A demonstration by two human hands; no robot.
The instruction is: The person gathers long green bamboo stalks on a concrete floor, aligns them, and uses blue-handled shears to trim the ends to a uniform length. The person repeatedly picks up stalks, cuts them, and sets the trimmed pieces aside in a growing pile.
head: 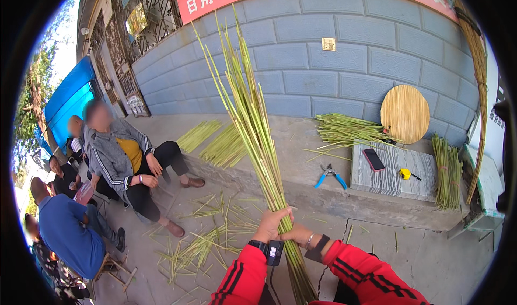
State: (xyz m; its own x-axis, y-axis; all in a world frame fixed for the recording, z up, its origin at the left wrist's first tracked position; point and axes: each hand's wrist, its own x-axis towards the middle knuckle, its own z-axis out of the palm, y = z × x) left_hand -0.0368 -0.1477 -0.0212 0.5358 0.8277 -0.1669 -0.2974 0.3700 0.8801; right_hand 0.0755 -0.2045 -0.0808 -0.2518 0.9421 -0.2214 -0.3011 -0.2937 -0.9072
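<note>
A long bundle of green plant stalks (258,139) stands tilted before me, its thin tips fanned out toward the wall. My left hand (272,223) is wrapped around the lower part of the bundle. Just below and to the right, my right hand (298,234) grips the same stalks. Both sleeves are red with black stripes. To the right on the concrete ledge lie blue-handled pruning shears (330,176) with the handles spread. Beside them a striped marble slab (394,171) bears a phone (373,160), a yellow tape measure (404,173) and a black marker (415,177).
Cut stalks (222,143) lie in rows on the ledge; a stalk pile (347,129) lies near a round wooden board (405,114). Tied bundles (447,171) lean at the slab's right. Offcuts (202,244) litter the ground. A seated person (129,155) and several others are at left.
</note>
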